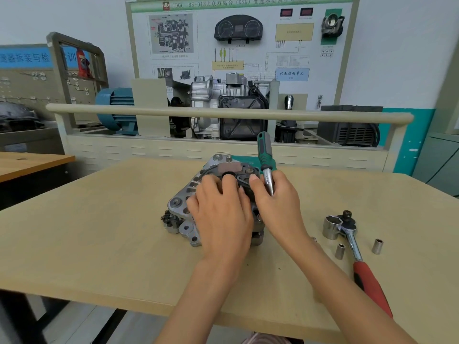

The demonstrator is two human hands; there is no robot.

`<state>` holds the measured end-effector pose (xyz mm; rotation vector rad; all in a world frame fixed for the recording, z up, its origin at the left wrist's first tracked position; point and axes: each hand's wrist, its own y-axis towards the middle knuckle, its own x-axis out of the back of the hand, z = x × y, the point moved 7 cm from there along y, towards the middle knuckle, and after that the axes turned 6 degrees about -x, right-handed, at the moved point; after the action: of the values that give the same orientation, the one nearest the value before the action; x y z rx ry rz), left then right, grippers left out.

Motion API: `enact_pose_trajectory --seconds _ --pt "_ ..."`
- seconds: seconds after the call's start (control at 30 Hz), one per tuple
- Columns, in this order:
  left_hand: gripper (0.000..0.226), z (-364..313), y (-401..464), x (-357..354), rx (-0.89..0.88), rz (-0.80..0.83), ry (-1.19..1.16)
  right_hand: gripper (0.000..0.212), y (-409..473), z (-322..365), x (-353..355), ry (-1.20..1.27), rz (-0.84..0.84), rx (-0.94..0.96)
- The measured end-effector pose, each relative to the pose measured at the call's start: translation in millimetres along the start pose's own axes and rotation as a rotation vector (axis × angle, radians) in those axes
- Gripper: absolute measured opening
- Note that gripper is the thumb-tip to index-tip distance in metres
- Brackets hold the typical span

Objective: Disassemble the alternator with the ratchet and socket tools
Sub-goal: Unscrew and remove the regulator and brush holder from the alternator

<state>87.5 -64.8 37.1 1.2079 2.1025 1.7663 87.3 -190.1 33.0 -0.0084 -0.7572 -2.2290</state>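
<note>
Beige workbench fills the lower frame; at its centre lies the grey cast-aluminium alternator, rear cover up, ribbed and vented. Left hand presses spread fingers on it, likely steadying; right hand grips a green-handled chrome driver, probably to loosen a fastener.

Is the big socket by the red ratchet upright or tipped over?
Upright: the large socket stands on end, its open mouth facing up.
</note>
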Motion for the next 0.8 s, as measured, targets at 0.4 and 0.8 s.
enact_pose_trajectory --seconds 0.4,0.8 --pt "0.022 -20.0 15.0 5.8 -0.688 0.147 0.451 0.029 -2.8 1.6 0.6 0.008 -0.003 0.001" --pt "0.011 -21.8 22.5 -5.1 -1.072 0.224 0.56 0.024 -2.6 1.3 0.0 0.038 0.04 -0.06"
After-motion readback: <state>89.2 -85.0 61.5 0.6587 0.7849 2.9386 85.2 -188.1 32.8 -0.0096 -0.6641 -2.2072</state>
